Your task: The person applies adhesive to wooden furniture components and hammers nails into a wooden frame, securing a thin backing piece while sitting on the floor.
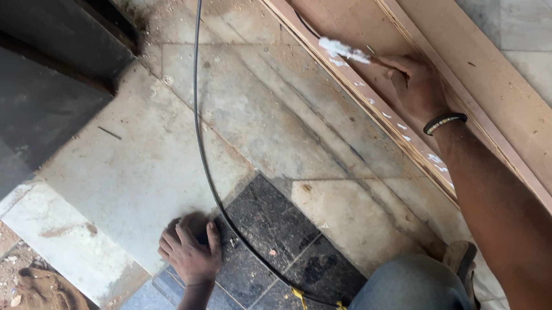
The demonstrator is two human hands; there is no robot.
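— Grip, right hand (415, 85): fingers curled, fingertips pressed to the wooden board (372, 51) at a blob of white paste (344, 48). Whether anything small is pinched between them I cannot tell.

— Item location?

— Paste sits on the board's near edge, just ahead of the fingertips, toward the far end. Smaller white dabs (417, 142) run back along the same edge, past the wrist with the dark bracelet (444, 122).

— Long axis?

— Board runs diagonally, from the top middle of the view down to the lower right; the forearm lies almost along it.

— Nearer hand?

— Right, touching. Left hand (190, 248) is well apart, spread flat on the floor (147, 170), holding nothing.

— Surroundings?

— Black cable (203, 147) curving across the floor between hands, passing just beside the left hand; dark tiles (275, 233); a bent knee in jeans (408, 291).
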